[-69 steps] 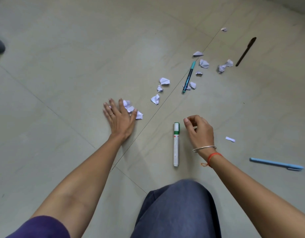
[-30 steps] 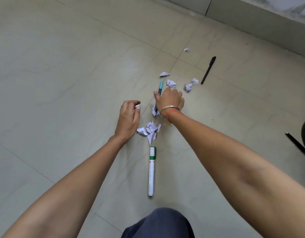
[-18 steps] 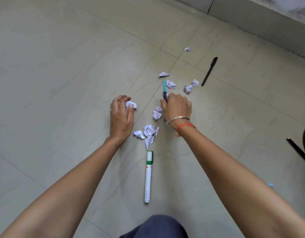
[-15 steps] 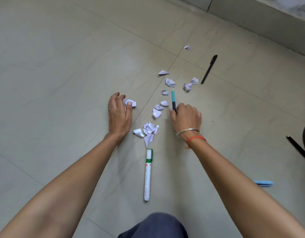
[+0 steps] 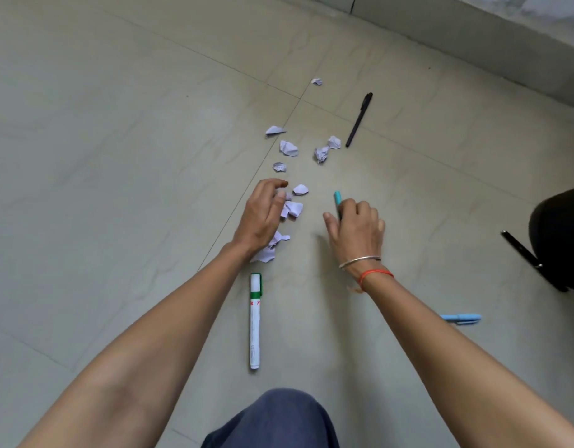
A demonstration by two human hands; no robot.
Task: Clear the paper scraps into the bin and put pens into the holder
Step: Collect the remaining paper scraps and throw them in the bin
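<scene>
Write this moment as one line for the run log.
left hand: curled over paper scraps, grip unclear | right hand: holds teal pen | white marker, black pen, blue pen: on floor

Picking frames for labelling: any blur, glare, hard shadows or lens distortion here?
Head view: soft, even light, only a faint shadow beside the right hand; dull sheen on the floor, no hard glare; left hand slightly soft, white marker and black pen crisp; forearms stretch toward the bottom edge, the wide lens.

The floor tiles (image 5: 117,156) look smooth with a faint sheen. The scraps (image 5: 288,148) are crumpled matt paper; the marker (image 5: 255,321) is glossy plastic.
</scene>
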